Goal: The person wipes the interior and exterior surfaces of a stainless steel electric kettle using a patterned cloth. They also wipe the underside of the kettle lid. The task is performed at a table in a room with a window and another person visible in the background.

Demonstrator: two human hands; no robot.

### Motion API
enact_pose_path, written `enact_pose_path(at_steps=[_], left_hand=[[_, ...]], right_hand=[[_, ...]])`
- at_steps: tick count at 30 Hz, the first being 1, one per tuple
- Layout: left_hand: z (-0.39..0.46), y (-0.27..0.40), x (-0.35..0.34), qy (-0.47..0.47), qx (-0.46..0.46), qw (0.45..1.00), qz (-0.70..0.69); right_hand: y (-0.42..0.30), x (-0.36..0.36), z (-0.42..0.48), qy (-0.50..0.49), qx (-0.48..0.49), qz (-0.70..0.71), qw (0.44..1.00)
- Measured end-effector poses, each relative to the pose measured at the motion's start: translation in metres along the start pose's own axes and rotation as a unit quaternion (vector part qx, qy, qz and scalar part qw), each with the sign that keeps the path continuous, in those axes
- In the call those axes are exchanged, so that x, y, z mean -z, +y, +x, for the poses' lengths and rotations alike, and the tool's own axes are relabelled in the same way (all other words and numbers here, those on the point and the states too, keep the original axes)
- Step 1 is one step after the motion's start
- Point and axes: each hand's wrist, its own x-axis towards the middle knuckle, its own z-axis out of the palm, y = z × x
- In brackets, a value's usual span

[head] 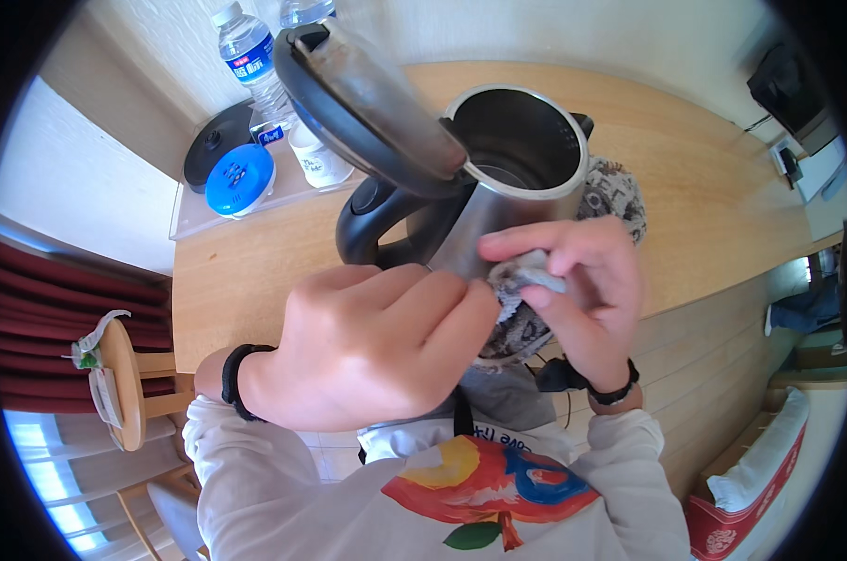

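A stainless-steel electric kettle (458, 238) stands on the wooden table before me, its black-rimmed lid (367, 105) tipped up towards the left. The dark inside shows through the mouth. My left hand (374, 343) is curled into a fist around one part of a grey patterned cloth (518, 329), in front of the kettle. My right hand (591, 287) pinches a folded bit of this cloth between thumb and fingers. More patterned cloth (614, 200) lies behind the kettle on the right; whether it is the same piece I cannot tell.
A clear tray (185, 210) at the back left holds a black kettle base (202, 144), a blue-topped round item (239, 179), a paper cup (318, 158) and a water bottle (248, 59). The wooden table (704, 210) ends at a front edge near me. A round stool (132, 386) stands left.
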Motion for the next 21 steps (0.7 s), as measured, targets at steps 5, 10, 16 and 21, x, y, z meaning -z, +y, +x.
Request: enact_pose_path(at_steps=[5, 10, 16, 21], left_hand=[[-0.001, -0.009, 0.012, 0.04, 0.005, 0.999, 0.028], [-0.003, -0.025, 0.036, -0.023, 0.165, 0.968, 0.189], [0.001, -0.036, 0.026, -0.033, 0.184, 0.965, 0.182], [0.002, -0.051, 0.014, -0.065, 0.142, 0.981, 0.116]], right_hand=[[0.006, -0.007, 0.011, 0.044, 0.004, 0.038, 0.998], [-0.01, -0.01, 0.029, 0.039, 0.056, -0.236, 0.969], [0.009, -0.017, 0.025, 0.054, 0.152, -0.33, 0.93], [0.007, -0.026, 0.031, 0.101, 0.174, -0.378, 0.904]])
